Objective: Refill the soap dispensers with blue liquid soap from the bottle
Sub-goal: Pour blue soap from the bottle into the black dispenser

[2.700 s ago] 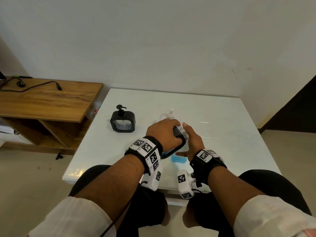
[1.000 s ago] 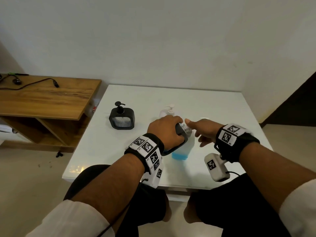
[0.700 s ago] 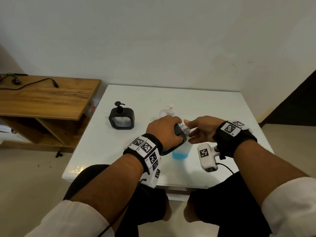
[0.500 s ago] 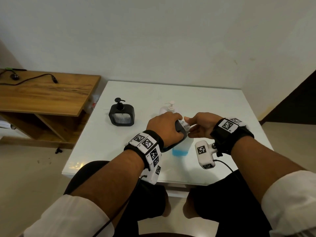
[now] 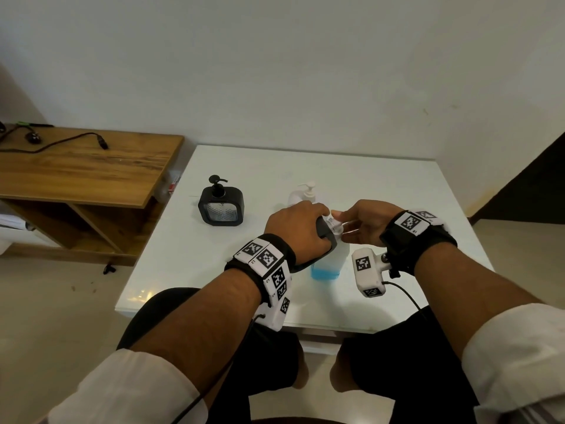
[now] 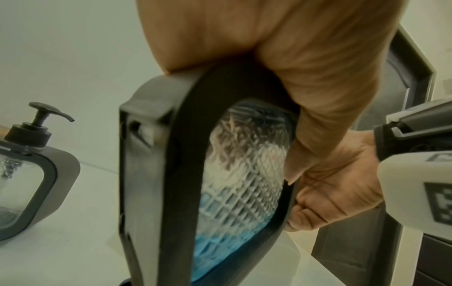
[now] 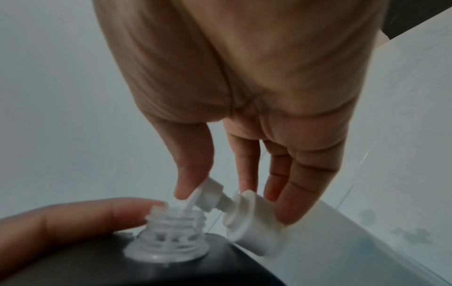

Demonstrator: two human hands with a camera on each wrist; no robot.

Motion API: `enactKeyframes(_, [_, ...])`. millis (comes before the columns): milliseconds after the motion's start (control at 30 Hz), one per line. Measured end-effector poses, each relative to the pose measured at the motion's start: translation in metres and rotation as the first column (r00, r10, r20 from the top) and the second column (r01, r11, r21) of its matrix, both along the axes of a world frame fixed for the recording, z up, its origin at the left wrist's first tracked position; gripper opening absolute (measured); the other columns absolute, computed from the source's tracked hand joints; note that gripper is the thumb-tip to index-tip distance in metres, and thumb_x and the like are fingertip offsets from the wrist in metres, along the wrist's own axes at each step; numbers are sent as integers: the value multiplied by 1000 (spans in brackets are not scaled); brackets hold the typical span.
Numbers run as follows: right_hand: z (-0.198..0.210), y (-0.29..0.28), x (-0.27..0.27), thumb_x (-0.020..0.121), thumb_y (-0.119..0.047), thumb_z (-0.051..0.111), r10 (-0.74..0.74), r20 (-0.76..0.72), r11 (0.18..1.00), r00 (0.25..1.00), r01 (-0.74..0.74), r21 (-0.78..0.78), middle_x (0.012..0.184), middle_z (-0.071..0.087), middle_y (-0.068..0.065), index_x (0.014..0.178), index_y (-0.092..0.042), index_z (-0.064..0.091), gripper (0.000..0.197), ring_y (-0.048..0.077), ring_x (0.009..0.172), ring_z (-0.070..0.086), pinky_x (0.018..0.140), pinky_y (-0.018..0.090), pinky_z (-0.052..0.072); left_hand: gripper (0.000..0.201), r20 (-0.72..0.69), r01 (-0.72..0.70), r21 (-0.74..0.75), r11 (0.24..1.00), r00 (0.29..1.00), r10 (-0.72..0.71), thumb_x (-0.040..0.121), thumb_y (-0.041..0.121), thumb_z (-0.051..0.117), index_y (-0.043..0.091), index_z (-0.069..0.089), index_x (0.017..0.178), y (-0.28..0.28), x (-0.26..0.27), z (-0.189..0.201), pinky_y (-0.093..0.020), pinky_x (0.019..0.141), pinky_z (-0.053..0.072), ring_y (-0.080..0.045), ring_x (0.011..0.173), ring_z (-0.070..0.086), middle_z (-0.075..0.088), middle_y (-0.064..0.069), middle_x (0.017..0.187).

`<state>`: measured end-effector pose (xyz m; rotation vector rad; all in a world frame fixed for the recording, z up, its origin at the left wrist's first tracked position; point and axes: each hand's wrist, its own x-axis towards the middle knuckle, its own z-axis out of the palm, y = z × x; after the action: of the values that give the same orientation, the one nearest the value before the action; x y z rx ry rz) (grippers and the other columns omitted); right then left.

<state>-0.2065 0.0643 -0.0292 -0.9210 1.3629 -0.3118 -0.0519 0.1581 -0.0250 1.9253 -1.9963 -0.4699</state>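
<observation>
The black-framed soap dispenser [image 5: 321, 252] stands near the front edge of the white worktop [image 5: 382, 185], a shallow layer of blue soap showing behind its ribbed clear panel. Its threaded clear neck [image 7: 171, 228] is open. The left hand [image 5: 298, 228] grips the dispenser's top, fingers curled over the frame, one finger lying against the neck. The right hand [image 7: 244, 116] pinches a white pump head [image 7: 234, 209], tilted, its thin tube just at the mouth of the neck; whether it is going in or coming out cannot be told. Either way, the pump is best kept straight above the neck so the tube clears the rim without flicking soap, while the left hand keeps the body from tipping. Just behind the hands stands a white pump bottle [image 5: 301, 194], mostly hidden. A second black dispenser [image 5: 221, 203], pump fitted, stands further left on the worktop. A wooden side table [image 5: 76, 169] with a cable lies beyond.
</observation>
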Motion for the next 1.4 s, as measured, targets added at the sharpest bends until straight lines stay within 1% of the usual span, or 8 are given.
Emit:
enactKeyframes(267, [-5,-1,-2,87,-8,70,-37,-35,999,999,38,8,118,68,23,124,4,62,40,32,93,66,101,40,53,51,-5,-10,-2,1000,1000,10,77,45,63,32,55,126,2,-1,0,-32,86,48,-18,102,60,61,7,118])
enactKeyframes(533, [-3,-2,-3,67,-6,82,-61,-10,998,998,61,31,124,66,21,129,3,60,66,30,98,64,103,36,50,51,-2,-9,-9,1000,1000,9,77,45,63,32,55,125,2,1,-1,-32,85,48,-19,102,60,61,7,117])
enactKeyframes(600, [-3,-3,-3,73,-5,79,-60,-13,998,998,60,34,123,67,22,130,3,58,61,30,97,65,101,36,51,51,0,-6,-10,1000,1000,6,77,45,63,32,55,125,2,1,-1,-32,85,48,-19,102,60,61,7,117])
enactKeyframes(867, [-3,-5,-4,53,-11,84,-23,-37,999,999,24,25,123,67,22,129,1,59,81,30,93,68,79,34,57,49,3,2,-7,1000,1000,-2,78,43,63,31,55,125,2,0,1,-32,86,47,-19,103,59,60,6,118])
enactKeyframes(1033, [1,-2,-6,80,-8,77,-22,14,999,1000,21,38,101,69,21,125,3,61,49,30,82,70,73,34,58,51,8,12,-17,1000,1000,-12,79,44,63,31,54,127,3,-1,1,-30,84,46,-18,103,59,60,6,119])
enactKeyframes(1133, [-2,-3,-4,74,-10,80,-17,-7,1000,1000,17,23,110,68,22,128,2,59,59,31,87,69,73,35,59,51,11,13,-18,1000,1000,-13,78,45,63,31,54,127,3,0,0,-31,85,47,-18,103,59,61,6,118])
enactKeyframes(1233, [-4,-2,-1,80,-10,77,-19,-13,1000,1000,18,-8,115,67,22,128,3,60,52,30,90,66,78,34,57,50,2,-10,-10,1000,1000,10,77,44,63,32,55,125,2,0,0,-32,84,48,-19,100,60,61,7,115])
enactKeyframes(1400, [-6,0,-5,86,-13,73,-2,24,1000,1000,3,-7,106,65,21,127,4,61,46,28,86,65,85,35,56,50,13,-6,-14,1000,1000,6,78,44,62,32,55,126,3,-1,0,-32,84,48,-19,101,60,61,7,114])
